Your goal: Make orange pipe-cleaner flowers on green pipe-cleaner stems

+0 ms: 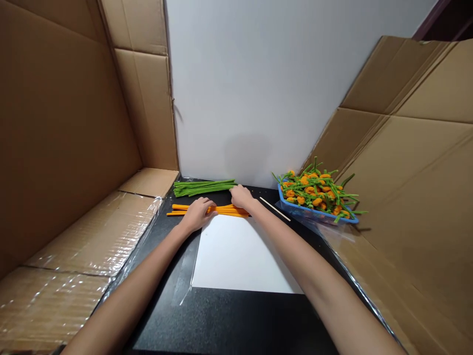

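Note:
Orange pipe cleaners (pixel 231 211) lie in a loose bundle along the far edge of a white sheet (pixel 244 251). My left hand (pixel 199 212) is closed over the middle of that bundle, its fingers curled around some of the strands. My right hand (pixel 242 196) is closed at the bundle's right part, thumb and fingers bent down onto the orange strands; its fingertips are partly hidden. Just behind, green pipe cleaners (pixel 203 188) form another bundle, and their right ends reach the knuckles of my right hand.
A blue basket (pixel 310 211) at the right holds a heap of orange-and-green pipe cleaner pieces (pixel 318 190). Between it and my right hand lies a thin wooden stick (pixel 275 209). Cardboard panels (pixel 144 108) flank the black tabletop (pixel 221 320), with a pale wall (pixel 251 88) behind.

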Action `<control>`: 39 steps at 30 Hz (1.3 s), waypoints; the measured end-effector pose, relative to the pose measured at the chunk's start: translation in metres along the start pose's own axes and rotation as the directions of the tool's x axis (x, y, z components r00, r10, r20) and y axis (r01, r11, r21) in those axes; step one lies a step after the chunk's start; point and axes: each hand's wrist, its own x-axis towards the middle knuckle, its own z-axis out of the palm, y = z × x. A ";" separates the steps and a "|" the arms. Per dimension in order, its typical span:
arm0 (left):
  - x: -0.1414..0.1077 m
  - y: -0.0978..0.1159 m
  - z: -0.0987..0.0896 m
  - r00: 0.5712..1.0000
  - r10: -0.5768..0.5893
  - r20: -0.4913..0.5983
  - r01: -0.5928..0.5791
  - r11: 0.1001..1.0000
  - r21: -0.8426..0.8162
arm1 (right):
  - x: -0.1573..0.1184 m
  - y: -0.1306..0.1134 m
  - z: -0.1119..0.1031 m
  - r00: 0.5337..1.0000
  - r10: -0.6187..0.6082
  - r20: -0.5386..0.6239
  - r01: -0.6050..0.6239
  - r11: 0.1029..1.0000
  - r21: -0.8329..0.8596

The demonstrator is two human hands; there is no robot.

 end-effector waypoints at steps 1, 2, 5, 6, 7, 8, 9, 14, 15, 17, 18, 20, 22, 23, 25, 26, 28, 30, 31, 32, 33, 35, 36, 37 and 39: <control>0.000 0.000 0.000 1.000 0.011 -0.009 -0.011 1.000 0.000 | 0.002 0.002 0.001 1.000 0.013 -0.001 -0.013 1.000 0.014; 0.000 0.000 0.000 1.000 0.020 -0.020 -0.020 1.000 0.005 | 0.003 0.004 0.001 1.000 0.023 -0.007 -0.023 0.999 0.032; 0.000 -0.001 0.001 0.998 0.020 -0.059 -0.019 0.999 0.027 | -0.005 0.004 0.001 0.998 -0.013 -0.055 0.019 0.994 0.106; 0.000 -0.001 0.001 0.997 0.013 -0.072 -0.011 0.999 0.032 | -0.011 0.003 0.000 0.996 -0.052 -0.075 0.061 0.989 0.132; 0.000 -0.002 0.002 0.996 0.006 -0.085 -0.003 0.999 0.034 | -0.019 0.001 0.000 0.991 -0.098 -0.094 0.112 0.981 0.157; 0.000 -0.002 0.002 0.995 -0.001 -0.097 0.004 0.999 0.035 | -0.027 -0.001 0.001 0.983 -0.147 -0.110 0.165 0.970 0.178; 0.000 -0.002 0.003 0.995 -0.004 -0.104 0.008 0.999 0.034 | -0.036 -0.003 0.002 0.974 -0.187 -0.124 0.209 0.959 0.193; -0.001 0.000 0.002 0.997 0.014 -0.075 -0.012 0.999 0.032 | -0.072 -0.009 0.015 0.961 -0.182 -0.209 0.223 0.956 0.192; -0.001 0.000 0.002 0.998 0.019 -0.064 -0.016 0.999 0.039 | -0.075 -0.008 0.017 0.962 -0.165 -0.218 0.207 0.960 0.189; -0.001 0.000 0.001 0.998 0.021 -0.054 -0.018 0.998 0.054 | -0.078 -0.006 0.020 0.964 -0.138 -0.229 0.181 0.966 0.182; -0.001 -0.001 0.001 0.998 0.015 -0.054 -0.012 0.998 0.058 | -0.078 -0.005 0.020 0.964 -0.131 -0.233 0.175 0.968 0.179; -0.001 -0.002 0.001 0.998 -0.001 -0.059 0.004 0.999 0.052 | -0.079 -0.002 0.019 0.963 -0.137 -0.231 0.179 0.968 0.176; -0.001 -0.003 0.001 0.998 -0.007 -0.058 0.009 0.999 0.039 | -0.080 0.000 0.017 0.963 -0.162 -0.215 0.202 0.962 0.181; -0.001 -0.003 0.001 0.999 -0.002 -0.054 0.004 0.999 0.033 | -0.081 0.001 0.015 0.963 -0.177 -0.205 0.215 0.959 0.185; -0.001 -0.002 0.000 0.999 0.017 -0.039 -0.016 1.000 0.021 | -0.083 0.002 0.013 0.961 -0.194 -0.198 0.232 0.954 0.190; -0.001 -0.001 0.000 0.999 0.026 -0.032 -0.026 1.000 0.017 | -0.085 0.002 0.013 0.960 -0.195 -0.202 0.234 0.953 0.191; -0.002 0.001 -0.002 0.999 0.036 -0.021 -0.035 0.999 0.020 | -0.087 0.003 0.012 0.956 -0.188 -0.224 0.233 0.953 0.194; -0.002 0.001 -0.003 0.999 0.030 -0.020 -0.029 0.999 0.039 | -0.089 0.004 0.013 0.950 -0.179 -0.254 0.234 0.951 0.204; -0.002 0.001 -0.003 0.999 0.022 -0.026 -0.021 0.999 0.048 | -0.090 0.006 0.014 0.945 -0.169 -0.279 0.234 0.947 0.220; -0.002 0.001 -0.004 0.999 0.015 -0.035 -0.013 0.998 0.054 | -0.091 0.007 0.014 0.939 -0.153 -0.307 0.232 0.943 0.239; -0.002 0.000 -0.004 0.999 0.007 -0.046 -0.005 0.998 0.057 | -0.091 0.010 0.015 0.933 -0.133 -0.334 0.226 0.939 0.258; -0.003 -0.004 -0.005 0.997 -0.021 -0.077 0.025 0.998 0.053 | -0.093 0.017 0.015 0.919 -0.068 -0.390 0.197 0.932 0.303; -0.003 -0.006 -0.006 0.994 -0.049 -0.095 0.053 0.998 0.044 | -0.094 0.022 0.014 0.910 -0.025 -0.413 0.176 0.927 0.330; -0.003 -0.009 -0.006 0.990 -0.087 -0.113 0.089 0.996 0.013 | -0.095 0.027 0.013 0.903 0.018 -0.429 0.154 0.920 0.361; -0.003 -0.014 -0.008 0.975 -0.175 -0.137 0.162 0.982 -0.099 | -0.098 0.038 0.010 0.890 0.111 -0.441 0.119 0.880 0.460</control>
